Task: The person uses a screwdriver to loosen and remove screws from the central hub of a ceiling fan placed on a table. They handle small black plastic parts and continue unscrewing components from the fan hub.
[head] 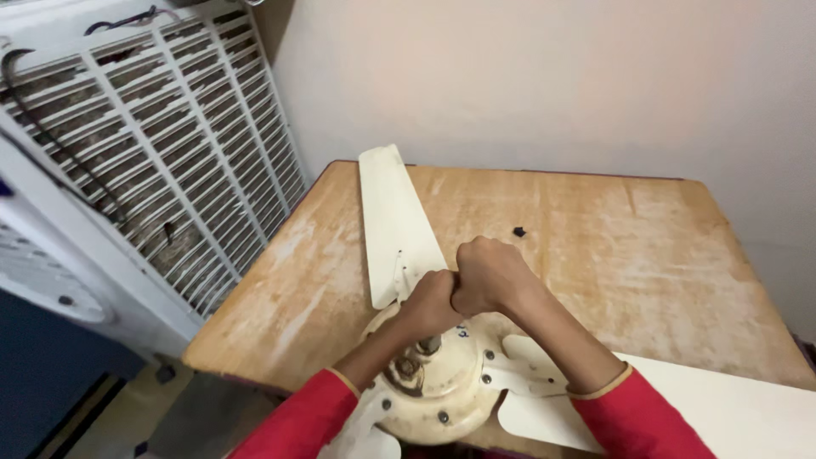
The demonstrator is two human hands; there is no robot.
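My left hand (429, 302), right hand (491, 276) — both clenched, knuckles touching — above cream metal ceiling fan motor hub (442, 382), lower centre, on worn wooden table (595, 246); grasped thing unclear.

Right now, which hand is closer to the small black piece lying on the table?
Right. The right hand is fisted just below-left of the small black piece; the left hand sits farther off, beyond the right one.

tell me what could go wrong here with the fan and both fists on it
The ceiling fan sits at the near edge of the wooden table, one blade reaching past it; a hard push might tip or slide it off. Both hands, left hand and right hand, are clenched together over the motor hub by the blade bracket; a slip could knock knuckles on metal. The small dark piece lying loose could roll away and get lost.
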